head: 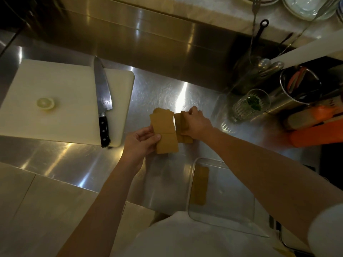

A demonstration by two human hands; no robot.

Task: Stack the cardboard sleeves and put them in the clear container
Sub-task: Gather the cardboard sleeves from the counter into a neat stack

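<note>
Steel counter point(159, 93), left hand point(142, 140) fingers point(155, 137) pinching cardboard sleeves point(164, 130)

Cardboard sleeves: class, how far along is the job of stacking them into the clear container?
Done: one sleeve lies in the clear container. In hand: the left hand holds a stack; the right hand presses another on the counter. Left: merging both and boxing them.

One wide-angle view, worn on the person's head, looks steeply down and forward over a steel counter point(167, 93). Both forearms reach up from the bottom edge, so the hands sit close, near the middle. A cutting board point(55, 101) lies at far left, a utensil pot point(298, 88) at far right, edges curved by the lens
</note>
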